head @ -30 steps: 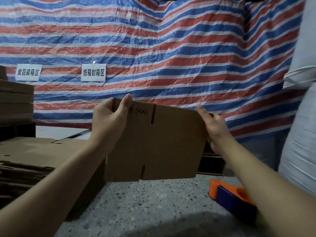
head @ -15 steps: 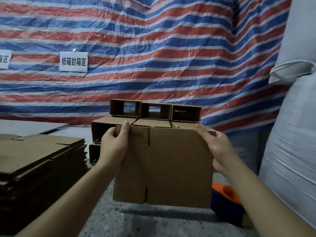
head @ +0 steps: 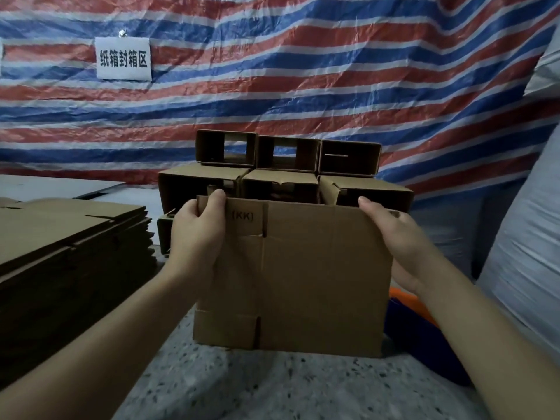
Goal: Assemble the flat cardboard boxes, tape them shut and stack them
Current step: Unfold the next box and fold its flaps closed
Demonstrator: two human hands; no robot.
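Observation:
A flat brown cardboard box (head: 318,277) marked "(KK)" stands upright in front of me, its lower edge near the speckled floor. My left hand (head: 197,234) grips its upper left corner, thumb over the top edge. My right hand (head: 397,241) holds the upper right edge, fingers curled behind the board. Behind it stand several assembled boxes (head: 285,165) stacked in rows, their open ends facing me. A pile of flat boxes (head: 69,237) lies at the left.
An orange and blue tape dispenser (head: 415,313) lies on the floor at the right, partly hidden by the held box and my right arm. A striped tarp (head: 303,71) with a white sign hangs behind. White sacks (head: 527,237) rise at the right.
The held flat box has come down and to the right, from chest height toward the floor. My view has swung right, bringing the assembled boxes into sight. Both hands keep their grip.

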